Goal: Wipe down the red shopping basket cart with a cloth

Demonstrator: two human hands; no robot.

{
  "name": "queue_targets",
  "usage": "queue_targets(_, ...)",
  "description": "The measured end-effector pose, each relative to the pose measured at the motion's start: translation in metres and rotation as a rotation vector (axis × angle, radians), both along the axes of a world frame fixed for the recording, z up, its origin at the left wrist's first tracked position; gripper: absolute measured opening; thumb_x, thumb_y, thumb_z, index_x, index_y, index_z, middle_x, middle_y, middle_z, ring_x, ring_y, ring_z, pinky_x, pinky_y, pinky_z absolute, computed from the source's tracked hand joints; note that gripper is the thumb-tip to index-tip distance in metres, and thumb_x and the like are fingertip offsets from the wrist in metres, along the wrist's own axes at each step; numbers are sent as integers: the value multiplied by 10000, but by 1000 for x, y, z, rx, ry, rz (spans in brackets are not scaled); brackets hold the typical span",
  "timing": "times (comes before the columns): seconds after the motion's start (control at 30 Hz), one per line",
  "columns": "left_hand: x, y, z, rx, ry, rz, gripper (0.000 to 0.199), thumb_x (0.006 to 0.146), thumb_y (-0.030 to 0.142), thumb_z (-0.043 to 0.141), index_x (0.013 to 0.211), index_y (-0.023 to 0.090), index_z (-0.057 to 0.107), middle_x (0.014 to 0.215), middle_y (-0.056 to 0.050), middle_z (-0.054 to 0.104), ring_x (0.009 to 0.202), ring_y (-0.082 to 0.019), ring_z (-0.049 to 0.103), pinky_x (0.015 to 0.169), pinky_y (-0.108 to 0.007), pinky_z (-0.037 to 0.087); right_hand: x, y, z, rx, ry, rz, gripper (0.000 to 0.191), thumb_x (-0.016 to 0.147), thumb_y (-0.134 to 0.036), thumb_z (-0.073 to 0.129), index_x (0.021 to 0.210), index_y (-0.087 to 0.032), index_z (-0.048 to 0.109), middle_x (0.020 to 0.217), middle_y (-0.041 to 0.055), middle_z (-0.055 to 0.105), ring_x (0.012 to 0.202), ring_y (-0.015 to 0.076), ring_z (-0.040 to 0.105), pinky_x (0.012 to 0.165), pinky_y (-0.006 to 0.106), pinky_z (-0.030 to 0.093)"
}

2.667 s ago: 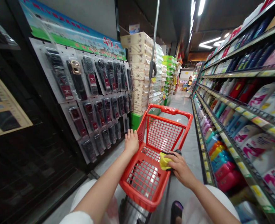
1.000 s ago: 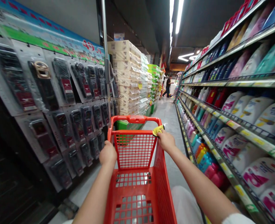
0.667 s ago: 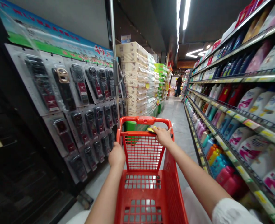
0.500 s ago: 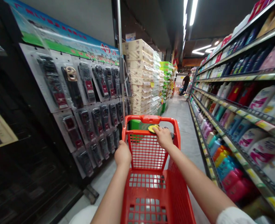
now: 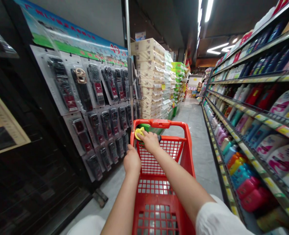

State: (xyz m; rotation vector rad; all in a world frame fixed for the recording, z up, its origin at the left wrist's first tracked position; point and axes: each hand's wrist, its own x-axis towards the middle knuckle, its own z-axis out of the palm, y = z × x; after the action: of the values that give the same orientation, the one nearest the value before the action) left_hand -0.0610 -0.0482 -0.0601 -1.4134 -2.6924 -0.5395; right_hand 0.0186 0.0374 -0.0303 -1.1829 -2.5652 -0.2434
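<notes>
A red plastic shopping cart (image 5: 156,195) with grid walls stands in front of me. My left hand (image 5: 132,160) is closed round the left edge of its frame; the fingertips are partly hidden. My right hand (image 5: 149,142) reaches across to the upper left corner of the cart. Under its fingers a bunched yellow cloth (image 5: 139,133) is pressed against the red bar, just above my left hand. The cart's raised handle (image 5: 176,123) rises beyond both hands.
Packaged belts (image 5: 95,85) hang on a display panel at left, beside a metal pole (image 5: 129,39). Stacked paper packs (image 5: 146,78) stand farther on. Shelves of bottles (image 5: 259,127) line the right side. Grey tiled floor (image 5: 191,119) runs down the aisle.
My right hand has slid the yellow cloth leftwards along the cart's bar to the left corner. My left hand keeps its grip. A distant person is no longer visible in the aisle.
</notes>
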Motion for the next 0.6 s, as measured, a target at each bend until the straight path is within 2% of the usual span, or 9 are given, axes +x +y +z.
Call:
queue_targets(0.07,1,-3,3,-7,12,-9,471,952,94,226,1398,5,348,995,-219,691,835,-268,731,688,-333,560,34,4,-3,-8,-2,1,485,966,-216,334,1414,-370,438,1478,28,443,1153,230,505,921,382,394)
queue_targets(0.13,2,-6,5,-18,-2,-19,501,950,97,234,1440,17,304,1022,-226,686,849,-266,729,697,-329,558,75,8,-6,-17,16,-88,500,956,-183,342,1415,-344,456,1440,39,487,1161,220,507,949,359,385)
queue_targets(0.23,3,-6,7,-20,-32,-21,487,956,115,247,1430,42,335,1015,-222,690,868,-262,726,702,-323,554,128,13,-12,-35,44,-267,510,937,-135,346,1387,-310,508,1345,57,562,1130,216,530,946,341,385)
queue_targets(0.3,4,-5,7,-10,-36,-25,468,960,126,254,1408,48,366,993,-215,695,866,-260,726,701,-323,554,146,14,-13,-43,60,-330,507,921,-121,366,1368,-290,536,1301,66,585,1100,216,544,926,335,391)
queue_targets(0.37,5,-2,4,-3,-29,-25,456,959,123,261,1392,48,384,973,-206,700,856,-259,726,695,-322,555,145,14,-13,-46,75,-361,496,910,-122,383,1350,-274,556,1270,82,600,1065,227,557,894,351,398)
queue_targets(0.43,6,0,0,4,-21,-21,458,954,105,260,1391,46,383,958,-196,702,841,-255,727,681,-318,556,127,14,-11,-47,88,-376,481,911,-139,384,1330,-284,569,1266,83,600,1038,241,562,858,377,402)
queue_targets(0.6,6,4,-8,26,34,-3,474,947,76,228,1396,38,374,933,-178,699,803,-233,730,661,-289,556,39,1,-4,-58,79,-281,446,940,-214,377,1325,-372,536,1350,56,547,1069,245,534,871,416,382)
